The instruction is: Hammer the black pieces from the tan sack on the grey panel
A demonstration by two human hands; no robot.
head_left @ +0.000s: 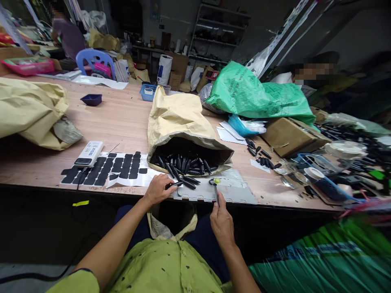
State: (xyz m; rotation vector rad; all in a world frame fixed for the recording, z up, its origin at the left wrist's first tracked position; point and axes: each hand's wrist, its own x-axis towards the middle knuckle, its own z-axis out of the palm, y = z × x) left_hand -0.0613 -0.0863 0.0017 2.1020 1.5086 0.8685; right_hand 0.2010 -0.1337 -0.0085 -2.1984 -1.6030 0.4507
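Note:
My left hand [159,189] pinches a slim black pointed piece [174,184] at the table's front edge. In my right hand [222,221] is the handle of a small hammer [215,181], its head dark on one side and yellow-green on the other. The hammer head is over a grey sheet [235,188] on the tabletop. Beyond my hands lies a yellow sack [180,116], its mouth facing me. Many similar black pieces [183,163] fill the mouth, and several lie spilled in front of it. Between my legs another sack's mouth [191,226] hangs open.
Left of the sack are a white device [89,154] with a cable and a sheet of black patches [125,166]. A small dark tray [91,99] is farther back. On the right sit a cardboard box [295,136], a green sack [256,93] and cluttered containers. A person [67,36] sits back left.

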